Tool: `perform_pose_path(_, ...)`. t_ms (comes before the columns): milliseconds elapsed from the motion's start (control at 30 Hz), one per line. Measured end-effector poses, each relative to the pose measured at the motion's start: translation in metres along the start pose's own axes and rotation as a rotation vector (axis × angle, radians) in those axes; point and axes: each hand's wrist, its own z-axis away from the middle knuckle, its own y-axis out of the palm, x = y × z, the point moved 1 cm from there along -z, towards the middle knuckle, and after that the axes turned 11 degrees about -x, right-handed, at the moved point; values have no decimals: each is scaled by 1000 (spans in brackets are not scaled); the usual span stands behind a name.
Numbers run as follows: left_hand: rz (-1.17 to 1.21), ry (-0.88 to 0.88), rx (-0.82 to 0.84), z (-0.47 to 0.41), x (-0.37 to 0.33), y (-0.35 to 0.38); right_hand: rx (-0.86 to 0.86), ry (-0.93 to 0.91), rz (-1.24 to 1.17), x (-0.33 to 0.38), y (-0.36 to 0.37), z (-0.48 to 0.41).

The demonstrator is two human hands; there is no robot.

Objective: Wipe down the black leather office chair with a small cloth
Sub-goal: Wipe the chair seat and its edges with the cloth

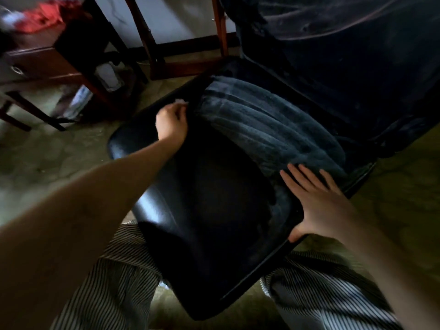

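Note:
The black leather office chair [204, 210] fills the middle of the view, its seat in front of me and its backrest [345, 67] rising at the upper right. The rear half of the seat looks dusty grey with ribbed seams. My left hand [170, 121] is curled at the seat's left edge and pinches a small pale cloth [179, 102], only a scrap of which shows. My right hand [319, 201] lies flat with fingers spread on the seat's right side, thumb hooked under the seat's edge.
A dark wooden table [42, 65] with red fabric [40, 17] on it stands at the upper left. Wooden furniture legs [147, 41] stand behind the chair by the wall. My striped trousers [114, 282] show below the seat. The floor is greenish and patterned.

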Motion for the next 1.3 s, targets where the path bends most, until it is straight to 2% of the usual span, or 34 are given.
perform_pose_path(167, -123, -102, 64, -22, 4, 23, -13, 2, 10, 1, 3, -2)
perform_pose_path(367, -203, 22, 156, -8, -4, 26, -6, -3, 17, 6, 2, -1)
perform_pose_path(567, -90, 143, 199, 38, -35, 28, -21, 7, -28, 9, -1, 1)
perform_pose_path(967, 183, 556, 350, 177, -82, -2, -113, 79, -43, 8, -1, 3)
perform_pose_path(1167, 268, 599, 447, 182, -78, -10, -111, 101, -67, 5, -3, 7)
perform_pose_path(1300, 356, 674, 511, 159, -74, -10, -10, 70, -51, 4, -6, 4)
